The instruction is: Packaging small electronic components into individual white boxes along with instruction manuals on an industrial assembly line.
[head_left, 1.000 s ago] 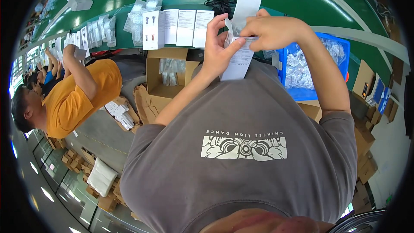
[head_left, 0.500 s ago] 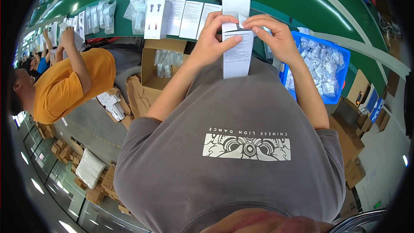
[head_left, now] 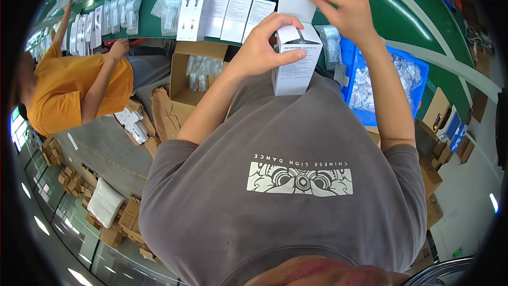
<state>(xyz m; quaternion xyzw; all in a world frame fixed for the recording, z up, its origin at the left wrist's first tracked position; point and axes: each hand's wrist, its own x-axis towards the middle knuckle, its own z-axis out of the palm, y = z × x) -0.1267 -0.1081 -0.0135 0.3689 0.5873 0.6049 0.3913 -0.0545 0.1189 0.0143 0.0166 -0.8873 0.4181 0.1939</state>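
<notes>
A white printed carton (head_left: 297,71) stands close against my shirt, its small inner flaps folded over the opening. My left hand (head_left: 269,45) is closed round its upper left side, the thumb on the front and the fingers across the top. The tall lid flap (head_left: 294,6) stands raised at the carton's back. My right hand (head_left: 345,11) is up at this flap, its fingertips at the upper right corner and the thumb beside it. A bubble-wrapped item (head_left: 331,47) lies just right of the carton.
Left of the carton stand several white boxes (head_left: 192,17) and bubble-wrapped packs (head_left: 173,8) on the green table. A blue bin (head_left: 423,82) at right holds clear bags. An open cardboard box (head_left: 203,47) sits below the table's edge. A co-worker in an orange shirt (head_left: 79,92) is at left.
My right hand has moved up from the carton's opening to the lid flap's top corner. The carton's top has tipped into view, with its small flaps lying inward. The co-worker's arms have moved apart.
</notes>
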